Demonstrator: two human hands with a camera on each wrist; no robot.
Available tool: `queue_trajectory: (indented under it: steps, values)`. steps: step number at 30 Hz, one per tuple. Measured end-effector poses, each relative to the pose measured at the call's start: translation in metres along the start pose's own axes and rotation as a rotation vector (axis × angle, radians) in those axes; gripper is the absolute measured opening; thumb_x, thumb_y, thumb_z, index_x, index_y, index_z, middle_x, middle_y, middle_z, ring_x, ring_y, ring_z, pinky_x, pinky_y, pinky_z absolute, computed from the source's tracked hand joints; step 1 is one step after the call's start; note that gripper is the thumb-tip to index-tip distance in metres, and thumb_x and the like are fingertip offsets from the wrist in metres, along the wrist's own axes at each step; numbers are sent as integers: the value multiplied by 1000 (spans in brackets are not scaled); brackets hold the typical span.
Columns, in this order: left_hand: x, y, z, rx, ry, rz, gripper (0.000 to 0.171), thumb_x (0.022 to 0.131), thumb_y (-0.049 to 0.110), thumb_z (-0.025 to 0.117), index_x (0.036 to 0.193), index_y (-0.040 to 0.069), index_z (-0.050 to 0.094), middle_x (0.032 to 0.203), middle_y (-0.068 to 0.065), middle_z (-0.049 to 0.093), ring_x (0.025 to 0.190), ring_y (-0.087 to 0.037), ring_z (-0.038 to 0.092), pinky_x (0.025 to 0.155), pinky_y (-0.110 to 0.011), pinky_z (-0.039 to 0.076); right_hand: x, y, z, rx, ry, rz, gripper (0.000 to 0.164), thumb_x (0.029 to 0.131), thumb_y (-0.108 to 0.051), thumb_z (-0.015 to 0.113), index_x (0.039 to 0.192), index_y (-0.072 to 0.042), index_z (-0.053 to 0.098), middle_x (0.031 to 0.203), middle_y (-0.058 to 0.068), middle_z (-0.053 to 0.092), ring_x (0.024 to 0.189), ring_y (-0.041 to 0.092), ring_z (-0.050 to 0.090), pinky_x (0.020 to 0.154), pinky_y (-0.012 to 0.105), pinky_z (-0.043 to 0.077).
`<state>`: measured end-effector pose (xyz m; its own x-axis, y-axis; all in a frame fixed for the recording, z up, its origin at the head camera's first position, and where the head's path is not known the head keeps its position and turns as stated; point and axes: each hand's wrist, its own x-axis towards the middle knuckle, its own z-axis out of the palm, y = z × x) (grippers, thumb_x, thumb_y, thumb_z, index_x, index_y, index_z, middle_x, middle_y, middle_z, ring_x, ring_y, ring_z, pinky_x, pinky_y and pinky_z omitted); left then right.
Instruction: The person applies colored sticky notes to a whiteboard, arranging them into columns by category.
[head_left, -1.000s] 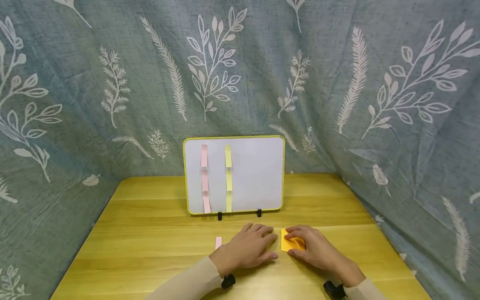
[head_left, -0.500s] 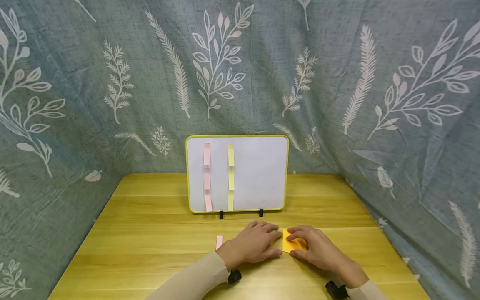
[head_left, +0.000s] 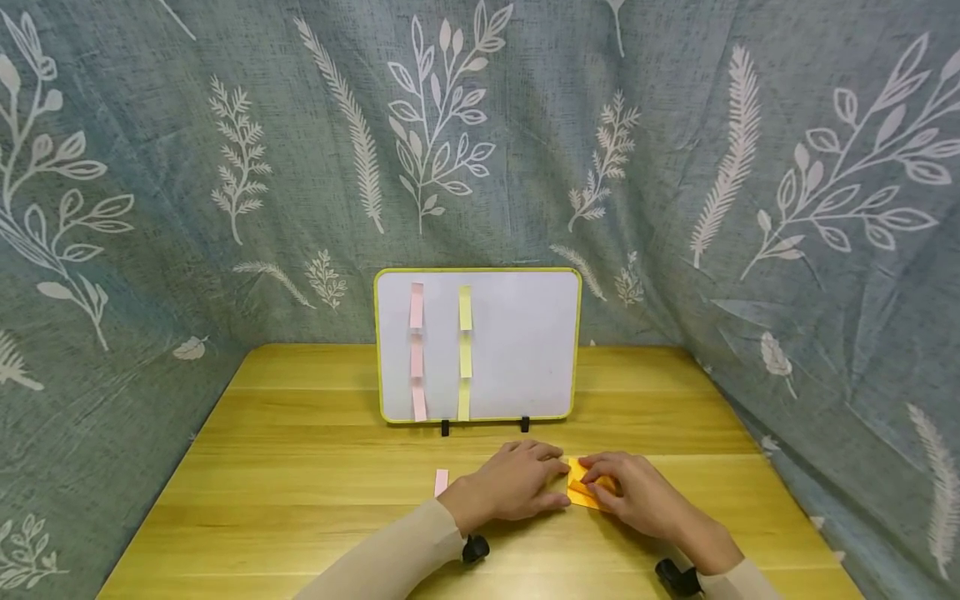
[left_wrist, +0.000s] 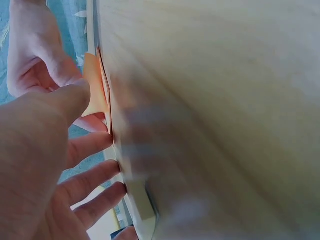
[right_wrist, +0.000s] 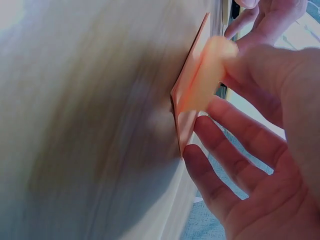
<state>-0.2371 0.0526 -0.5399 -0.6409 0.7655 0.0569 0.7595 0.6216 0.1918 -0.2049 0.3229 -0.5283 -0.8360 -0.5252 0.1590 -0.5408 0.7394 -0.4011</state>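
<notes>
A small pad of orange sticky notes [head_left: 574, 469] lies on the table between my hands. My right hand [head_left: 648, 496] pinches the top sticky note [right_wrist: 204, 82] between thumb and index finger, and that sheet curls up from the pad, as the right wrist view shows. The other right fingers spread beside the pad's edge. My left hand [head_left: 517, 483] rests on the table palm down, fingers extended, with its fingertips right at the pad's left edge. In the left wrist view its thumb overlaps the raised orange sheet [left_wrist: 95, 90].
Behind the hands a whiteboard [head_left: 525, 350] with a yellow-green frame stands on black feet [head_left: 525, 424]. It carries a column of pink strips [head_left: 417, 356] and one of pale yellow strips [head_left: 466, 354]. A loose pink strip [head_left: 442, 480] lies by my left wrist.
My right thumb and index finger have come together, and the top orange sheet now bends up from the pad. The left hand has shifted slightly right, toward the pad.
</notes>
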Motion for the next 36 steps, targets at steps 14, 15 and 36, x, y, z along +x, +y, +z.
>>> queue_trajectory:
  steps: [14,15,36]
  values:
    - [1,3,-4,-13,22,-58,60,114,62,69,162,26,70,171,5,65,160,-21,58,136,-49,48,12,-4,7,38,27,42,18,105,-7,84,103,-24,78,122,2,88,115,25,84,97,42,70]
    - [1,3,-4,-12,25,-66,61,114,63,70,162,27,70,171,5,65,160,-21,58,136,-49,47,13,-4,8,49,22,41,19,104,-6,84,102,-24,78,123,3,89,116,25,84,97,43,70]
    - [-23,-20,-10,-79,116,-257,68,99,68,87,153,28,77,165,4,71,152,-27,65,130,-57,52,51,-19,22,109,-37,-90,14,109,-9,82,108,-23,78,128,4,89,117,27,85,100,48,70]
